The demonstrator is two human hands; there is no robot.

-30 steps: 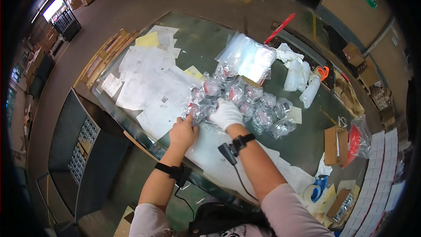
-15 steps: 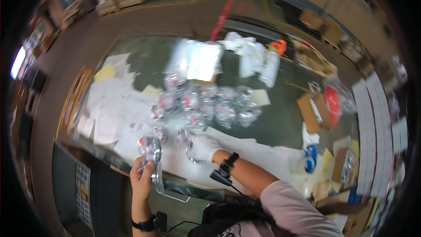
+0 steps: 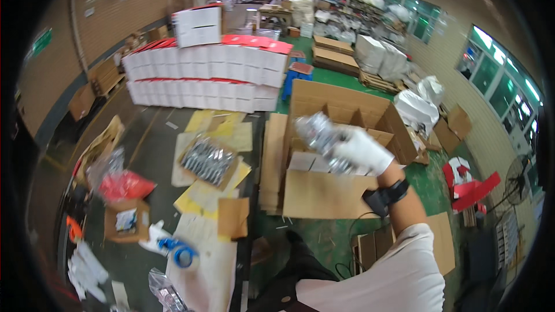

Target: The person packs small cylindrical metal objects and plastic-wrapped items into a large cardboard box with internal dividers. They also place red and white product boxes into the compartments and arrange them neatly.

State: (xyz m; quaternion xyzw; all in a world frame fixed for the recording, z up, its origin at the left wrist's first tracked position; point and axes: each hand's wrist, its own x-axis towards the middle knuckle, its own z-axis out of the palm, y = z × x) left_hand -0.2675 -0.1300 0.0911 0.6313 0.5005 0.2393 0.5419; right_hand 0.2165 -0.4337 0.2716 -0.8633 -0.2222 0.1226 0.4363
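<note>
My right hand (image 3: 364,150), in a white glove, is closed around a shiny silvery part in a clear plastic bag (image 3: 317,132). The bag is blurred, so the kind of part cannot be made out. It hangs over the near left part of a large open cardboard box (image 3: 324,193) with cardboard dividers, where white boxes (image 3: 309,162) stand inside. My left hand is out of view. Another bagged silvery part (image 3: 166,293) shows at the lower edge, over the table.
On the table (image 3: 156,156) are a small box of metal parts (image 3: 208,162), blue tape (image 3: 180,254), a red bag (image 3: 124,186) and white gloves (image 3: 87,271). Behind stand stacked white-and-red boxes (image 3: 202,75). Blue stools (image 3: 298,75) and a fan (image 3: 516,179) stand around.
My view has swung right, from the table of bagged parts to the cardboard box. My gloved right hand now holds a bagged part over the box; my left hand has left the view.
</note>
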